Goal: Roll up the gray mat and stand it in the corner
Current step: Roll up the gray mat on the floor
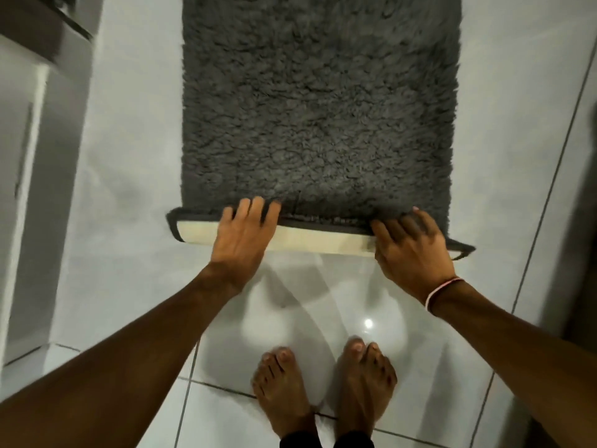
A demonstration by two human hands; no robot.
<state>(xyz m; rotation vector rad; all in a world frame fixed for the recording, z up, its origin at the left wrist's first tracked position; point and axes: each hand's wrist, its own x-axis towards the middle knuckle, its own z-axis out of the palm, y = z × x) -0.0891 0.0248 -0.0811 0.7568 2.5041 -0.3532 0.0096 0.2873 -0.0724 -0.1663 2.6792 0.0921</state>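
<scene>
A shaggy gray mat (319, 101) lies flat on the white tiled floor, stretching away from me. Its near edge is turned over into a low roll (319, 239) that shows the cream underside with a dark border. My left hand (242, 240) presses on the roll's left part, fingers spread onto the pile. My right hand (413, 250), with a thin pink band at the wrist, grips the roll's right part, fingers curled over it.
My bare feet (323, 389) stand on the glossy tiles just behind the roll. A white cabinet or wall edge (29, 189) runs along the left. A dark vertical surface (578, 253) borders the right side.
</scene>
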